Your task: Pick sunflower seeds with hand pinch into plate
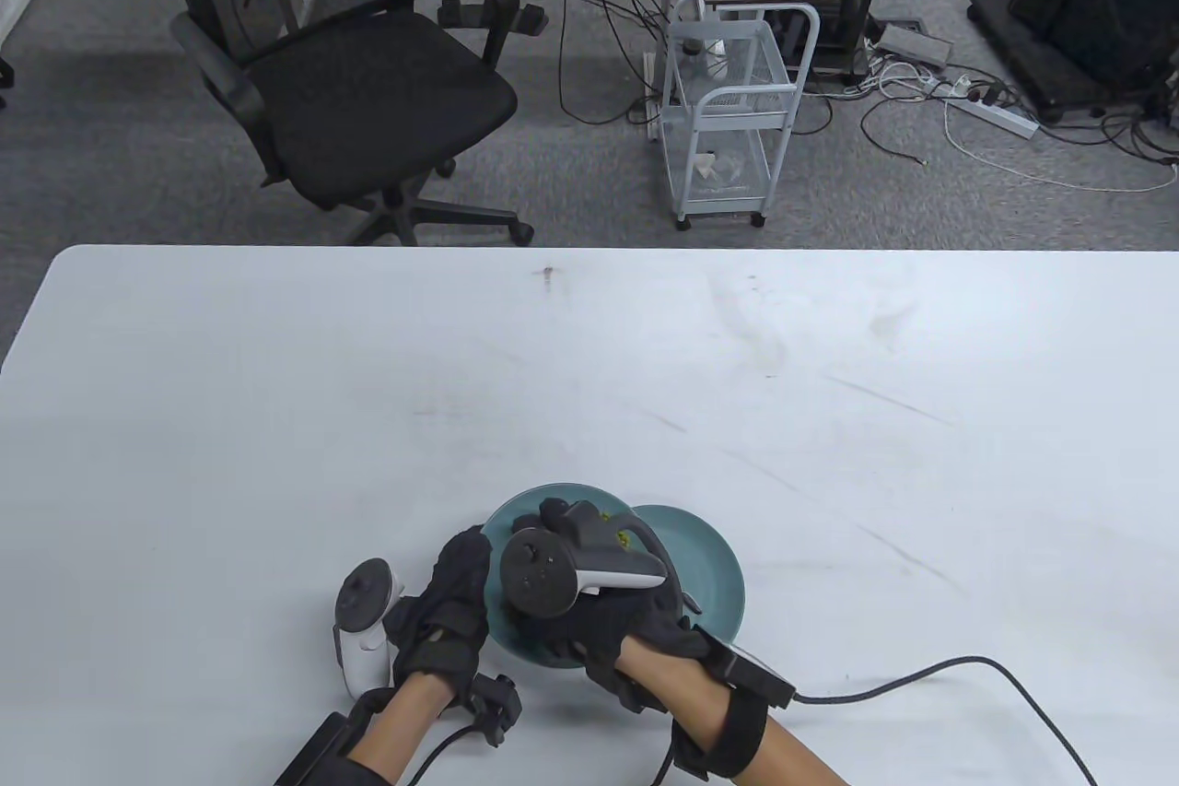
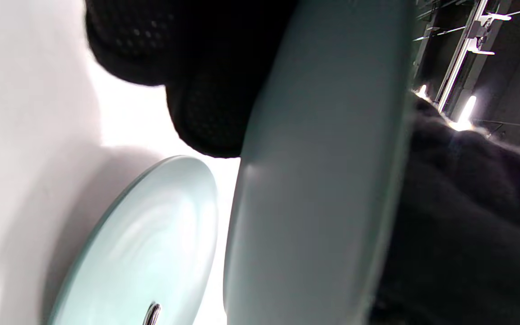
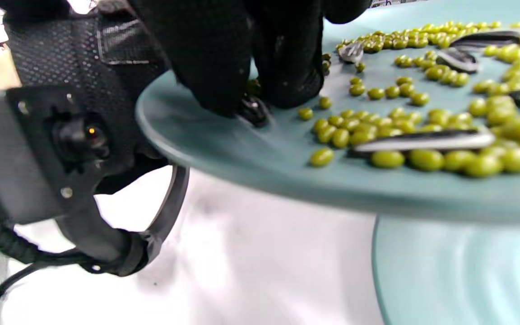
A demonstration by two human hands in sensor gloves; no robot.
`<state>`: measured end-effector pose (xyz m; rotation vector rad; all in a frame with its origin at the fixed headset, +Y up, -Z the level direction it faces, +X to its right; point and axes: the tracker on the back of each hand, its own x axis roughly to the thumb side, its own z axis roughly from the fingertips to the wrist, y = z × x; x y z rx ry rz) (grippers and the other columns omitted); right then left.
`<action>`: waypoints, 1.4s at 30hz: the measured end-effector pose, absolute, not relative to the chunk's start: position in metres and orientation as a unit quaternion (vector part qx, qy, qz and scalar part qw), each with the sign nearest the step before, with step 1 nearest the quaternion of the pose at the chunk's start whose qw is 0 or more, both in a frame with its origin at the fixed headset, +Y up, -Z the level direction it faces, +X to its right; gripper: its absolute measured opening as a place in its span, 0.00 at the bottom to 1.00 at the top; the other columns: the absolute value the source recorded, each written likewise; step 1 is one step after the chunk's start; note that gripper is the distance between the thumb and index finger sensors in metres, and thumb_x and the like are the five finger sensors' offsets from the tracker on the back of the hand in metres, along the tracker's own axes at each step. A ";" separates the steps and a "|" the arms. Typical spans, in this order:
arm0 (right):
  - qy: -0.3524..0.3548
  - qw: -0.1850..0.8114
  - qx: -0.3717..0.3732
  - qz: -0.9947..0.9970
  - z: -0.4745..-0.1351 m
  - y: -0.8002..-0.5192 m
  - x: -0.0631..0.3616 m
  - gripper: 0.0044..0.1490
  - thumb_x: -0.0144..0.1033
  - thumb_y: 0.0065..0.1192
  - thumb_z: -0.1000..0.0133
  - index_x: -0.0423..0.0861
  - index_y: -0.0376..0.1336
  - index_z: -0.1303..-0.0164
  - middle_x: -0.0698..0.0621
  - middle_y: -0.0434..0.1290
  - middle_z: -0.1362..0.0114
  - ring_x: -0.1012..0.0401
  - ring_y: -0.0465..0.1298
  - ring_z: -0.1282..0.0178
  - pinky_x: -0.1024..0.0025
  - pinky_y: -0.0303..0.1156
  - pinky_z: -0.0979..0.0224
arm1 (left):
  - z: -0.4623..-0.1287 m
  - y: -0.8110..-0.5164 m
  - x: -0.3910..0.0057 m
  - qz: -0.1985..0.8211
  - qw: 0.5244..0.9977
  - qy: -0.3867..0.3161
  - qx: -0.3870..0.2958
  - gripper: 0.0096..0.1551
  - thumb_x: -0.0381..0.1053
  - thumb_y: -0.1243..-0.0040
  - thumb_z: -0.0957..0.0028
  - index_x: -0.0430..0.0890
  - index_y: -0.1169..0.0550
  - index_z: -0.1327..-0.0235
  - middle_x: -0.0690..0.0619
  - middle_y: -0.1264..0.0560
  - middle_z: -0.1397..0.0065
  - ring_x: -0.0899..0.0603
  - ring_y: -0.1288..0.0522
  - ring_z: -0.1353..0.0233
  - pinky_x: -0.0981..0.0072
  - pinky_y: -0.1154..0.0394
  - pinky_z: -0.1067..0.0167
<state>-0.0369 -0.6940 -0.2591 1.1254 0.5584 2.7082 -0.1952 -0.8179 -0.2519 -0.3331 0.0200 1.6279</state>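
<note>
My left hand (image 1: 449,604) grips the left rim of a teal plate (image 1: 516,517) and holds it lifted off the table; its underside (image 2: 323,180) fills the left wrist view beside my gloved fingers (image 2: 206,113). The plate (image 3: 224,140) carries many green beans (image 3: 379,92) and several striped sunflower seeds (image 3: 422,141). My right hand (image 1: 599,611) reaches over it, and its fingertips (image 3: 217,92) pinch one dark sunflower seed (image 3: 254,112) near the rim. A second teal plate (image 1: 714,569) lies flat on the table, partly under the first, with nothing seen on it (image 3: 467,275).
The white table (image 1: 589,381) stretches wide beyond the plates. A black cable (image 1: 921,674) runs from my right wrist across the table to the right. An office chair (image 1: 368,95) and a white cart (image 1: 728,123) stand on the floor beyond the far edge.
</note>
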 end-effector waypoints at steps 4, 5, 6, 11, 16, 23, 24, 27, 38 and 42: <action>0.174 0.066 0.376 0.908 -0.257 -0.695 -0.039 0.23 0.28 0.77 0.42 0.25 0.74 0.46 0.24 0.50 0.16 0.23 0.43 0.21 0.22 0.38 0.28 | -0.252 -0.818 -0.196 0.723 0.675 0.010 -0.147 0.30 0.62 0.62 0.34 0.48 0.45 0.27 0.45 0.24 0.40 0.45 0.15 0.57 0.58 0.21 0.56; 0.175 0.067 0.375 0.908 -0.257 -0.696 -0.039 0.23 0.28 0.77 0.42 0.25 0.74 0.46 0.24 0.50 0.16 0.23 0.43 0.21 0.22 0.38 0.28 | -0.252 -0.818 -0.196 0.722 0.676 0.010 -0.146 0.30 0.62 0.62 0.35 0.48 0.45 0.27 0.45 0.24 0.40 0.45 0.15 0.57 0.58 0.21 0.56; 0.175 0.069 0.375 0.908 -0.258 -0.696 -0.039 0.23 0.27 0.77 0.42 0.25 0.74 0.46 0.24 0.50 0.17 0.23 0.43 0.21 0.22 0.39 0.27 | -0.252 -0.818 -0.196 0.722 0.676 0.011 -0.147 0.30 0.62 0.62 0.35 0.48 0.45 0.27 0.45 0.24 0.40 0.45 0.15 0.57 0.58 0.21 0.56; 0.175 0.071 0.370 0.909 -0.260 -0.697 -0.037 0.23 0.27 0.77 0.42 0.24 0.74 0.47 0.23 0.50 0.17 0.23 0.44 0.21 0.23 0.39 0.27 | -0.252 -0.818 -0.195 0.721 0.676 0.010 -0.148 0.30 0.62 0.62 0.35 0.48 0.45 0.27 0.45 0.24 0.40 0.45 0.15 0.57 0.58 0.21 0.56; 0.178 0.072 0.376 0.907 -0.258 -0.698 -0.038 0.22 0.28 0.77 0.42 0.26 0.73 0.48 0.23 0.50 0.17 0.23 0.44 0.21 0.23 0.40 0.27 | -0.252 -0.819 -0.195 0.722 0.676 0.013 -0.150 0.30 0.62 0.62 0.35 0.47 0.45 0.27 0.45 0.24 0.40 0.45 0.15 0.57 0.58 0.21 0.56; 0.159 0.060 0.375 0.911 -0.256 -0.697 -0.039 0.22 0.29 0.76 0.41 0.27 0.75 0.48 0.25 0.52 0.17 0.23 0.47 0.21 0.23 0.41 0.27 | -0.251 -0.818 -0.195 0.725 0.671 0.014 -0.152 0.30 0.62 0.62 0.35 0.47 0.45 0.27 0.45 0.24 0.40 0.45 0.15 0.56 0.58 0.21 0.56; 0.154 0.060 0.378 0.911 -0.256 -0.697 -0.039 0.21 0.29 0.76 0.41 0.27 0.75 0.48 0.25 0.53 0.17 0.24 0.47 0.21 0.23 0.42 0.27 | -0.251 -0.818 -0.195 0.725 0.672 0.014 -0.152 0.30 0.62 0.62 0.35 0.47 0.45 0.27 0.45 0.24 0.40 0.45 0.15 0.56 0.57 0.21 0.56; 0.153 0.060 0.382 0.909 -0.256 -0.698 -0.040 0.21 0.28 0.76 0.41 0.27 0.75 0.49 0.26 0.53 0.17 0.24 0.48 0.21 0.23 0.42 0.27 | -0.251 -0.818 -0.195 0.725 0.672 0.016 -0.151 0.30 0.62 0.62 0.35 0.47 0.45 0.27 0.45 0.24 0.40 0.45 0.15 0.56 0.58 0.21 0.56; 0.124 0.141 0.354 0.916 -0.270 -0.669 -0.008 0.21 0.29 0.75 0.40 0.26 0.74 0.48 0.25 0.53 0.17 0.24 0.47 0.21 0.23 0.42 0.27 | -0.251 -0.817 -0.195 0.723 0.674 0.008 -0.150 0.30 0.63 0.62 0.34 0.48 0.45 0.27 0.45 0.24 0.40 0.46 0.15 0.56 0.58 0.21 0.56; 0.090 0.198 0.321 0.922 -0.277 -0.644 0.027 0.21 0.28 0.74 0.40 0.26 0.74 0.48 0.25 0.53 0.17 0.24 0.47 0.21 0.23 0.42 0.27 | -0.251 -0.817 -0.195 0.725 0.672 0.007 -0.149 0.30 0.63 0.62 0.34 0.48 0.45 0.27 0.45 0.24 0.40 0.46 0.15 0.56 0.58 0.21 0.56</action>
